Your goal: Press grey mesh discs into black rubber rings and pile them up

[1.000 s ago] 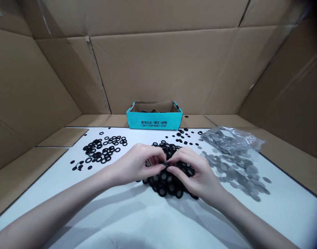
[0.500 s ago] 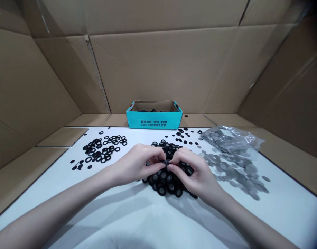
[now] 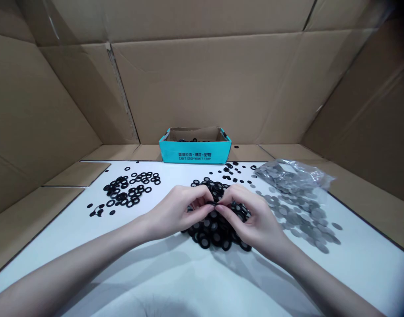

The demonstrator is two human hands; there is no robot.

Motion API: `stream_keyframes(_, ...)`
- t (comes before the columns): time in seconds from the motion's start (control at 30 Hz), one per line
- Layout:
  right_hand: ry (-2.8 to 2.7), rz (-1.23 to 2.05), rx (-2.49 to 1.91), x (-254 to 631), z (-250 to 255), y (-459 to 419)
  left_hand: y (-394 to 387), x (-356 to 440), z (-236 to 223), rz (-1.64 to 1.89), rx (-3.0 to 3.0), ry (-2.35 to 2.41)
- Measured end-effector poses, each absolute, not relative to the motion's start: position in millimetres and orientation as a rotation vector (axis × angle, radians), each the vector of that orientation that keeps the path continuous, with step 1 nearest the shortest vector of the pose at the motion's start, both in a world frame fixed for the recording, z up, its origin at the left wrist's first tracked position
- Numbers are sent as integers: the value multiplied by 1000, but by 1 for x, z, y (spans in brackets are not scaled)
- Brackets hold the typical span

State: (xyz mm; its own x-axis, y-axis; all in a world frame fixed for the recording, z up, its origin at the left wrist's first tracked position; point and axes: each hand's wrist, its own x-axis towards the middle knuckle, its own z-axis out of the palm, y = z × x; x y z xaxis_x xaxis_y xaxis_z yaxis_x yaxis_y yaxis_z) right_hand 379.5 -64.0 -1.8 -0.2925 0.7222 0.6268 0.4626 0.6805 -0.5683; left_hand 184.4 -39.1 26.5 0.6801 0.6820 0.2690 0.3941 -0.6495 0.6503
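Closer together than in the earlier frame, my left hand [image 3: 177,211] and my right hand [image 3: 254,215] bring their fingertips to one point above the heap. Both hands are together, not apart, and converge on a small black ring [image 3: 211,204]. It is mostly hidden by my fingers, so how it sits between them cannot be made out. The fingers curl inward, a posture that seems suited to steadying so small a piece from both sides.

Directly beneath the hands lies the heap of black rings [image 3: 210,231] with grey mesh centres, resting on the bench [image 3: 72,220]; placed there, it appears to keep the pieces within short reach. Left of the heap, a looser spread of black rings [image 3: 131,189] with open centres lies well apart. Right of the heap, grey mesh discs [image 3: 302,215] fan out from a clear plastic bag [image 3: 289,174], as though poured from it. Just beyond the heap, small black pieces [image 3: 230,169] are scattered, and farther back stands a teal cardboard box [image 3: 195,155] with more black pieces inside. Brown cardboard sheets [image 3: 205,88] rise behind and beside the bench, apparently enclosing the work area.
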Motion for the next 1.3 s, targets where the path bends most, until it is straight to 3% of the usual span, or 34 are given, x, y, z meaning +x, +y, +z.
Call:
stream_keyframes(0.93,-1935,304,-906,378,-3,-64,-39,186,29,694,2358,861)
stream_keyframes(1.3,-2003,135,-894,377,-6,-62,-40,185,35,620,2505,900)
